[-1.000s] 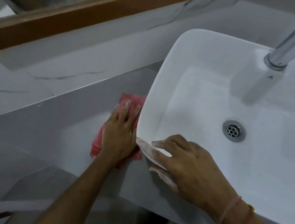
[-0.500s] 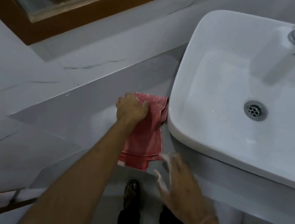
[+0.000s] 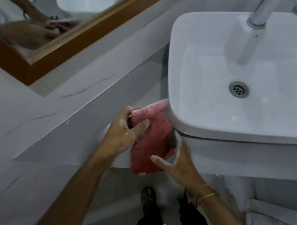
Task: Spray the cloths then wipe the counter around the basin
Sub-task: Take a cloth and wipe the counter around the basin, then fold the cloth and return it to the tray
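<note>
Red terry cloth [image 3: 148, 143] pinched by left hand [image 3: 123, 129], right hand [image 3: 179, 160] fingers spread at its edge; grey marble counter [image 3: 87, 121] wiping underway beside white ceramic basin [image 3: 174, 57], far side untouched.

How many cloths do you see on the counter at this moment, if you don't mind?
1. A red cloth lies beside the basin's front-left corner, gripped by the left hand, with the right hand at its near edge. Another may be out of view.

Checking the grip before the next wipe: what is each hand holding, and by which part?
The left hand pinches the red cloth at its upper folded end. The right hand touches the cloth's lower right edge, fingers spread, not gripping.
</note>
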Tool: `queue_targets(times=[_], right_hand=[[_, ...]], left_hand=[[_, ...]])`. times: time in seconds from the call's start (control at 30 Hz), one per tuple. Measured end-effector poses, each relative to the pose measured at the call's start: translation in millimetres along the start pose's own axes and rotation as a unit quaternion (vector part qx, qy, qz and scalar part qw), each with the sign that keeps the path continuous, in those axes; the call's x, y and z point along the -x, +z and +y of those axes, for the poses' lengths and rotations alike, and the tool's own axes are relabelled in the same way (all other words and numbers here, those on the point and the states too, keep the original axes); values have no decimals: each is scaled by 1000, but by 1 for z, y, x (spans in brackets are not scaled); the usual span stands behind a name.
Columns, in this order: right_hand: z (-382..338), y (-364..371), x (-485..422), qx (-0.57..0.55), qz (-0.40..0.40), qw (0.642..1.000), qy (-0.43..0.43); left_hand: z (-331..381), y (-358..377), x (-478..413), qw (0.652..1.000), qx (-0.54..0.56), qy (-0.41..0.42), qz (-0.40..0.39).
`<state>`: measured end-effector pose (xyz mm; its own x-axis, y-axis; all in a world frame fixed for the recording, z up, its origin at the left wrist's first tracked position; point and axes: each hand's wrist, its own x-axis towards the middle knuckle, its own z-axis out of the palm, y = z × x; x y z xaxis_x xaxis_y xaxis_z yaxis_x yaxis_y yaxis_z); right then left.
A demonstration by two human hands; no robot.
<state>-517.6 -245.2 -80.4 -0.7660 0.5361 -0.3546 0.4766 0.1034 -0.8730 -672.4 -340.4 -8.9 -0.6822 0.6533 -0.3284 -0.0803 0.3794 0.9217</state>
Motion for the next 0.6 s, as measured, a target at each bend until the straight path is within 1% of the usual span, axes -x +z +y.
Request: queue_targets(times=[0.03,0.1,0.13,0.17,0.23,0.33,0.37,0.47,0.53,0.57,0.6], right_hand=[[-3,0,3,-67,-23,997,11],[-4,0,11,-193,-47,979,47],[-1,-1,17,-235,-45,969,64],[2,-6,25,-265,-26,961,74],[9,-14,44,-301,5,951,70],[25,-44,90,-342,101,931,81],[26,-47,99,-343,115,928,88],[45,-82,150,-368,217,897,111],[64,-107,190,-381,305,863,134],[74,-119,214,-394,350,838,141],[80,-127,229,-404,379,819,147]], left_hand=[[11,1,10,999,-7,13,-41],[34,6,23,992,-37,37,-114],[45,11,27,988,-39,48,-141],[56,21,28,983,-38,55,-171],[74,39,33,973,-19,58,-221],[98,89,37,958,-8,58,-280],[101,94,38,959,-2,62,-275],[114,161,46,943,-21,55,-329],[121,219,62,917,-45,32,-395],[122,253,74,900,-60,16,-432],[124,274,83,887,-66,5,-458]])
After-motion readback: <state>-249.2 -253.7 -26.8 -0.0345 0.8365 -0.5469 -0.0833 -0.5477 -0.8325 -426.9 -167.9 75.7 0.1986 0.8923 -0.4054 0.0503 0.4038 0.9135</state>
